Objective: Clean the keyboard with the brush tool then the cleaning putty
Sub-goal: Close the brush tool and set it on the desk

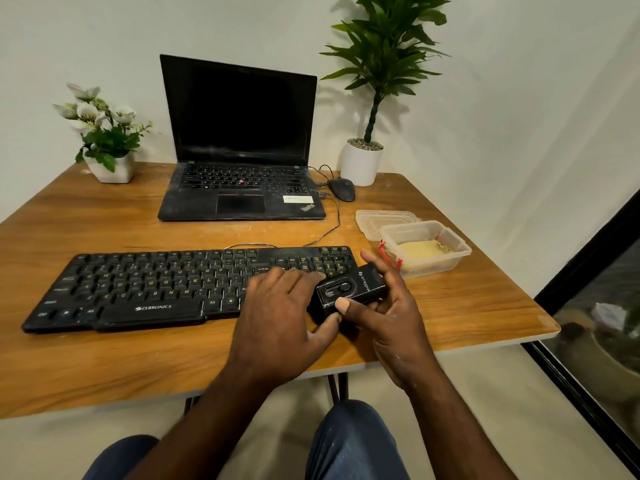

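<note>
Keyboard (156, 285), right end: our right hand (391, 317) grips the black brush tool (349, 289); our left hand (280, 317) spreads relaxed fingers over the keys.

The left hand (277, 306) covers the lower right stretch of the keyboard (156, 282), hiding the keys there. The near end of the black brush tool (349, 289) is partly covered by both thumbs, and its underside is hidden against the right hand (391, 317), whose fingers curl out of sight beneath it. Legends at the keyboard's left end are blurred. The sticker (296, 199) on the laptop (239, 116) is too small to read. The plant (388, 46) is cut by the upper edge, the tabletop (104, 358) by the left edge. Shapes behind the glass (606, 334) at lower right are blurred.
</note>
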Motion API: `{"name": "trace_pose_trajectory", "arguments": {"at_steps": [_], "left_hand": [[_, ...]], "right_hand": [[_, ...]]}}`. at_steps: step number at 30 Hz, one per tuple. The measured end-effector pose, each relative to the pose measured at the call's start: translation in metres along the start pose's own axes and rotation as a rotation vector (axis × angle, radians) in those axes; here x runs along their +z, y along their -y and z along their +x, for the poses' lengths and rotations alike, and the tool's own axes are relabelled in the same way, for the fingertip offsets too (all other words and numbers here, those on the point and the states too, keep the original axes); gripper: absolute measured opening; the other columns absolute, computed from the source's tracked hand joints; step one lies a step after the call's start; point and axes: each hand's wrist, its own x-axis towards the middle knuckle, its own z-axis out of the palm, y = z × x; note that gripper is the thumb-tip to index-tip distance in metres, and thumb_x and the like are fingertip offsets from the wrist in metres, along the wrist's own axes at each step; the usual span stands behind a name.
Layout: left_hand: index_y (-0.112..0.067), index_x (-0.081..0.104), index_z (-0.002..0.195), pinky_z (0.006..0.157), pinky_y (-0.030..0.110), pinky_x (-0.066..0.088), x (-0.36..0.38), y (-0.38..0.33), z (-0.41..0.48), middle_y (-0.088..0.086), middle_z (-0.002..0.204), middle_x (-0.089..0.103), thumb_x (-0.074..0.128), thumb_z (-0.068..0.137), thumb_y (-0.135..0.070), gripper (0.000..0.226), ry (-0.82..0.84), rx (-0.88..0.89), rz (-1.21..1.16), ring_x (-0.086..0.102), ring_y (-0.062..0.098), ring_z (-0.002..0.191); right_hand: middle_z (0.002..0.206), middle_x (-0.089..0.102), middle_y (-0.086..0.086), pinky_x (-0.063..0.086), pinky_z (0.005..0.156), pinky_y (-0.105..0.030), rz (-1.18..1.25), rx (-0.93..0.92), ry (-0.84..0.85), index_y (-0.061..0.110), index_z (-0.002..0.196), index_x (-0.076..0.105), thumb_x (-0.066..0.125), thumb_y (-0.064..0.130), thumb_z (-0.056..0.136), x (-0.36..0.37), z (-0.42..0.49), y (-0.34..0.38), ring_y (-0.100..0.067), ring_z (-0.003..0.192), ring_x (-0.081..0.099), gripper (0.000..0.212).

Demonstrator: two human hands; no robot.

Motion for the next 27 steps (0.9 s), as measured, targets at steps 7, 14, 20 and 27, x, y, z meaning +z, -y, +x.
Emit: {"name": "trace_pose_trajectory", "arguments": {"at_steps": [7, 14, 20, 27], "left_hand": [[-0.027, 0.056, 0.143, 0.098, 0.040, 0.041, -0.004, -0.001, -0.001, -0.009, 0.124, 0.066, 0.044, 0.085, -0.068, 0.072, 0.065, 0.011, -0.015, 0.050, 0.013, 0.113], [-0.033, 0.053, 0.143, 0.098, 0.037, 0.039, -0.006, 0.002, -0.004, -0.012, 0.127, 0.064, 0.044, 0.083, -0.070, 0.071, 0.085, 0.018, 0.011, 0.046, 0.011, 0.115], [-0.034, 0.053, 0.142, 0.095, 0.038, 0.041, -0.002, 0.004, -0.006, -0.014, 0.125, 0.064, 0.057, 0.085, -0.068, 0.067, 0.068, 0.100, 0.063, 0.047, 0.012, 0.112], [-0.030, 0.064, 0.132, 0.094, 0.041, 0.046, 0.013, -0.009, 0.001, -0.011, 0.120, 0.067, 0.069, 0.087, -0.055, 0.052, 0.035, 0.287, 0.164, 0.053, 0.016, 0.110]], "right_hand": [[0.123, 0.069, 0.002, 0.062, 0.085, -0.043, -0.145, -0.027, -0.029, 0.029, 0.128, 0.059, 0.088, 0.002, 0.073, -0.004, -0.005, 0.000, -0.021, 0.114, 0.069, 0.069], [0.111, 0.071, 0.014, 0.061, 0.076, -0.029, -0.324, -0.066, -0.027, 0.029, 0.119, 0.059, 0.094, 0.012, 0.067, -0.006, -0.009, 0.001, -0.008, 0.105, 0.070, 0.066], [0.103, 0.073, 0.016, 0.061, 0.076, -0.028, -0.506, -0.048, -0.175, 0.033, 0.107, 0.062, 0.092, 0.046, 0.052, -0.048, -0.014, 0.012, -0.003, 0.096, 0.069, 0.064], [0.103, 0.070, 0.011, 0.052, 0.065, -0.017, -0.652, 0.013, -0.233, 0.027, 0.109, 0.062, 0.093, 0.042, 0.057, -0.108, -0.005, 0.030, -0.005, 0.089, 0.068, 0.062]]}}
